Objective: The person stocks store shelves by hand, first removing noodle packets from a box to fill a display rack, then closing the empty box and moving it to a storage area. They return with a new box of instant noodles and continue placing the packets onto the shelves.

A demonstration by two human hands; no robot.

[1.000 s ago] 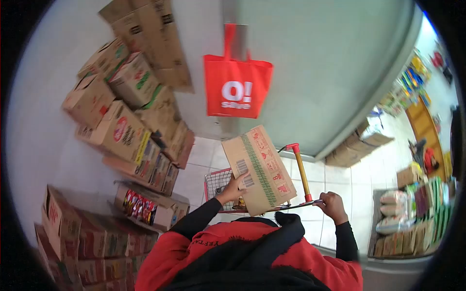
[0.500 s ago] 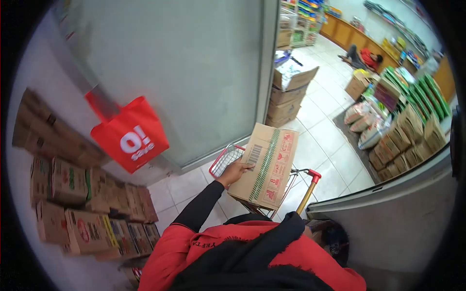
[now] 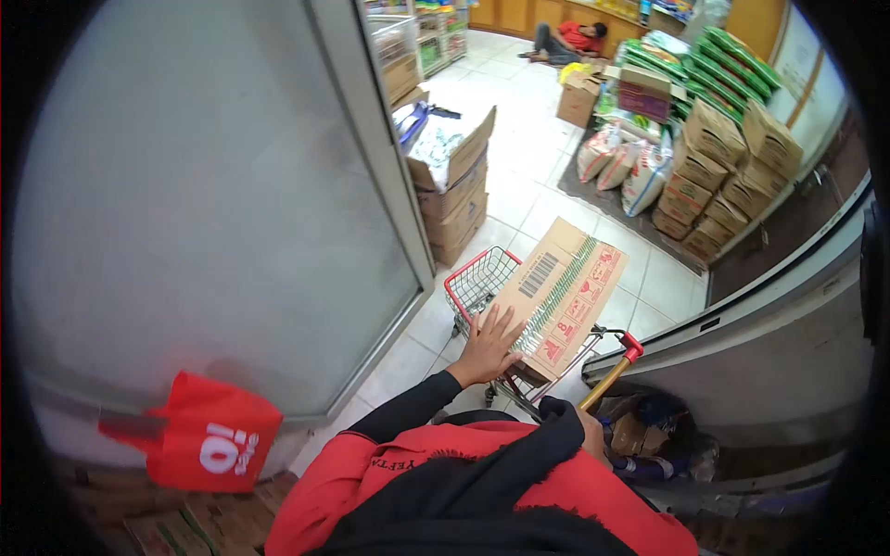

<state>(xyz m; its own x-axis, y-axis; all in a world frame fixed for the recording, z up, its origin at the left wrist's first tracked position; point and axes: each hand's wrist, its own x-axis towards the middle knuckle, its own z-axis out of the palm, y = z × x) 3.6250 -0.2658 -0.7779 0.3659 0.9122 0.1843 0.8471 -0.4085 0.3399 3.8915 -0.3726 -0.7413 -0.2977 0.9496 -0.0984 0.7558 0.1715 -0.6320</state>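
A taped cardboard box (image 3: pixel 567 301) with a barcode and red print lies on a shopping cart (image 3: pixel 484 278) with a red-rimmed wire basket. My left hand (image 3: pixel 491 348) rests on the box's near left part, fingers spread. At the near end of the yellow cart handle (image 3: pixel 607 378), part of my right hand (image 3: pixel 593 435) shows beside the black scarf; its fingers are hidden.
A frosted door panel (image 3: pixel 213 204) stands left, with a red bag (image 3: pixel 218 435) below. Beyond the doorway are an open carton (image 3: pixel 454 171), stacked brown packs (image 3: pixel 709 176), white sacks (image 3: pixel 644 181) and a person (image 3: pixel 575 39) on the floor. A grey door edge borders the right.
The view has swung right and the cart is further into the doorway. My left hand has gone from the box's left edge to lying spread on top. My right hand has come partly into view.
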